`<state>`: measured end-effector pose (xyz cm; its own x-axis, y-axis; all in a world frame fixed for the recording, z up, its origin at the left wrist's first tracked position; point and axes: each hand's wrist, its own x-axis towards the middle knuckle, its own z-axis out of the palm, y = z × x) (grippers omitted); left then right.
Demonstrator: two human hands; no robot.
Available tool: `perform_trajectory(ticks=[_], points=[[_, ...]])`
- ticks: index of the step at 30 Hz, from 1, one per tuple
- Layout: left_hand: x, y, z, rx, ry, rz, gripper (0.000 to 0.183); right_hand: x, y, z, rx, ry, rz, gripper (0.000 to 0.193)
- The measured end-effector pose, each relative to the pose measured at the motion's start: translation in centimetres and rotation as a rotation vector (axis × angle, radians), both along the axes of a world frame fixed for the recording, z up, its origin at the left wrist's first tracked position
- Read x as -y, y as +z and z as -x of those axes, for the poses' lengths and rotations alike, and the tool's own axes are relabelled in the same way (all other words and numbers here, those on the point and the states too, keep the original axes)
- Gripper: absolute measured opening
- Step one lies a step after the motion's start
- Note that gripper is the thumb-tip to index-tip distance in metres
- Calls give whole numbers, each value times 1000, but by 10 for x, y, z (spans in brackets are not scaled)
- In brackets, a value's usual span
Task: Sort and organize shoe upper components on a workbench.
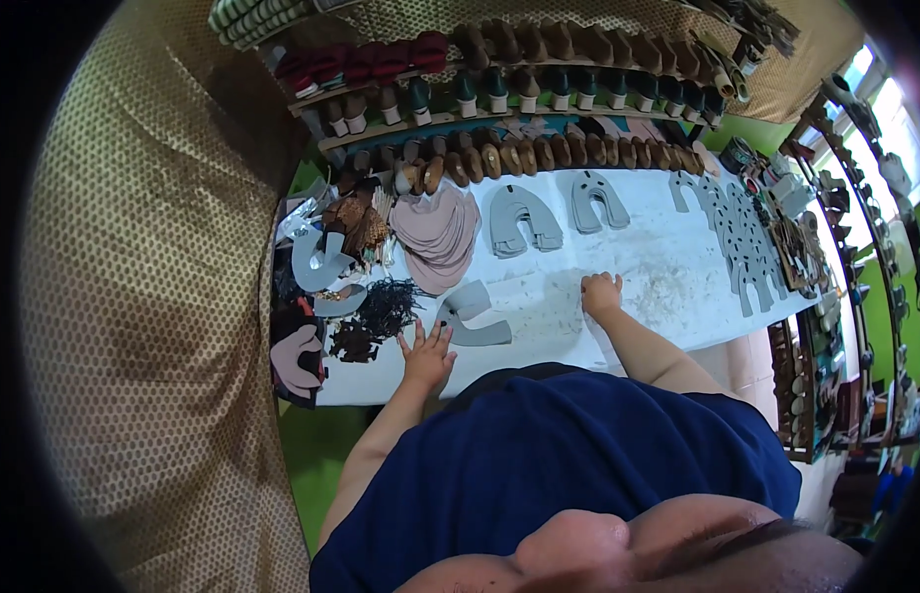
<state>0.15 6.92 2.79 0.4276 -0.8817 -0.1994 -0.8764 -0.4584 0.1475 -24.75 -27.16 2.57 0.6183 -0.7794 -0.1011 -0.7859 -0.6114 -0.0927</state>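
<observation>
My left hand (427, 356) lies at the front edge of the table with its fingers spread and holds nothing. Its fingertips are beside a grey horseshoe-shaped cut piece (480, 334), which looks like a shoe upper. My right hand (601, 294) rests on the white tabletop with its fingers curled in; whatever may be inside them is hidden. Beyond it stand two stacks of grey horseshoe-shaped pieces, the left stack (505, 210) and the right stack (582, 206). A fanned pile of pinkish pieces (440, 237) lies farther left, with black strip scraps (381, 311) nearer my left hand.
Shoe lasts and heeled forms line the racks (539, 91) along the back. Perforated grey pieces (746, 232) cover the table's right side. Brown material (361, 219) and grey offcuts (316, 262) crowd the left end. A patterned curtain (173, 296) hangs at left; shelves (840, 326) stand right.
</observation>
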Motion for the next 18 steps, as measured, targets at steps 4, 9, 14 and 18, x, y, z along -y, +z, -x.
perform_trajectory(ticks=[4, 9, 14, 18], points=[[3, 8, 1, 18, 16, -10, 65, 6, -6, -3, -6, -4, 14, 18], [14, 9, -7, -7, -31, 48, 71, 2, 4, -14, 239, -96, -45, 17], [36, -5, -12, 50, -76, -39, 79, 5, -2, -31, 267, -235, -175, 14], [38, -14, -13, 24, -73, -36, 79, 3, 1, -30, 348, -250, -291, 14]])
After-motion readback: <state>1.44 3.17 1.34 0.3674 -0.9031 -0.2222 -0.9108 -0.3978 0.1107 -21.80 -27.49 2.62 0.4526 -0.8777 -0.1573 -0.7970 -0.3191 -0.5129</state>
